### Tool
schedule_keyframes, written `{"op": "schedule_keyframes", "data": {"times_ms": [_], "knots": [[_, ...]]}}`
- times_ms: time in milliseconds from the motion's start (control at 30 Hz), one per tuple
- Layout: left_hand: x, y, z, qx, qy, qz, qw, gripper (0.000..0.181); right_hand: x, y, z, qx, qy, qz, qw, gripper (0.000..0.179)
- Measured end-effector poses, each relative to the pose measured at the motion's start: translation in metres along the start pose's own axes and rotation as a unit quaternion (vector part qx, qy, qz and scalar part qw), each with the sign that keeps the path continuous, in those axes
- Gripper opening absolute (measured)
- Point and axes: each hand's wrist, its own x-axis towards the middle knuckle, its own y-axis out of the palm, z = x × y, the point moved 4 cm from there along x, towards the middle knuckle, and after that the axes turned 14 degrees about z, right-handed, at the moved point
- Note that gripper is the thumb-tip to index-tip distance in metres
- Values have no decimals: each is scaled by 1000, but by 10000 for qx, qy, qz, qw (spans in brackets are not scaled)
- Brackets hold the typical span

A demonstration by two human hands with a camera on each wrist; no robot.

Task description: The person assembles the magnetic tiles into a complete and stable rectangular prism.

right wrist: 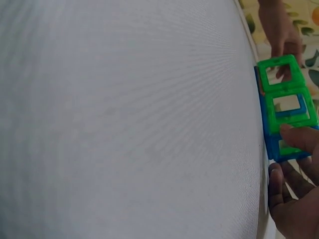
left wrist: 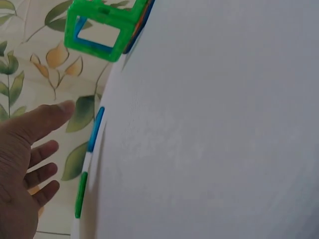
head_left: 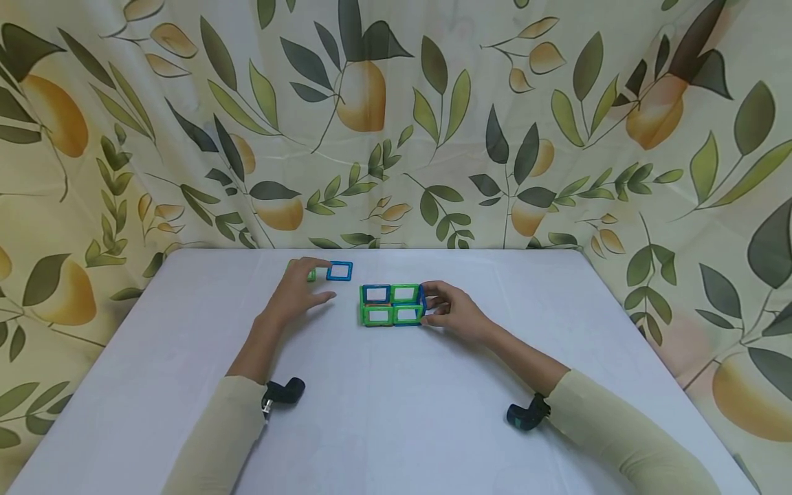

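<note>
A low box of green and blue square magnetic tiles [head_left: 392, 306] stands on the white table. My right hand [head_left: 463, 313] holds the box at its right end; in the right wrist view the thumb [right wrist: 299, 138] lies on a green tile frame and the fingers are bent around the lower side. My left hand [head_left: 298, 294] hovers near two loose tiles, its thumb spread away from the fingers and nothing visible between them. One loose tile is blue [left wrist: 95, 130], the other green [left wrist: 80, 195]. In the head view the left fingers partly cover the green tile.
The white table [head_left: 396, 405] runs back to a curtain [head_left: 396, 165] printed with fruit and leaves. Both wrists carry a small black camera, such as the left one [head_left: 286, 392].
</note>
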Motion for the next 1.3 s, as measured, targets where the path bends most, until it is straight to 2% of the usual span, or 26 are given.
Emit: {"op": "schedule_keyframes", "data": {"times_ms": [367,733,967,1133,1300], "knots": [[-2,-16,25,5,-368,-183,9992,68,2,-1,2,-41,22,27,10000,66],[0,-25,38,0,-697,-16,9976,73,2,1,2,94,-49,10,9999,69],[0,-26,42,162,-791,51,9967,74,-14,3,40,130,-33,72,9999,63],[0,-26,48,127,-938,40,9955,77,-6,2,21,136,0,62,9999,65],[-3,-24,60,-160,-1211,91,9925,79,0,1,0,101,-5,24,9999,67]]}}
